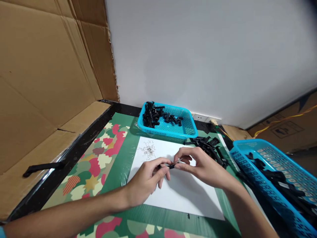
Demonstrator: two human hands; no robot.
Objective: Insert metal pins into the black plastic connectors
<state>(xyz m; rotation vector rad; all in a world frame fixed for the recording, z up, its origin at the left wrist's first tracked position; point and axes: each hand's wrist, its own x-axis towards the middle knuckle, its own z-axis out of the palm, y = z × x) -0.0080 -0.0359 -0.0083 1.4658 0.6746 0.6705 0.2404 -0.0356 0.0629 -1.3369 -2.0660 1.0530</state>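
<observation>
Both my hands meet over a white sheet of paper [183, 195]. My left hand [146, 180] pinches a small black plastic part [172, 166] between thumb and fingers. My right hand [198, 165] is closed in a pinch at the same part's other end, holding something thin and small that I cannot make out. A little heap of small metal springs [148, 150] lies on the paper just beyond my left hand. A loose pile of black plastic parts [209, 147] lies past my right hand.
A blue basket [183, 130] with black parts stands at the back by the white wall. Another blue basket [277, 178] with black parts sits at the right. Cardboard walls rise on the left, where a black strip [42, 167] lies. The mat is green and patterned.
</observation>
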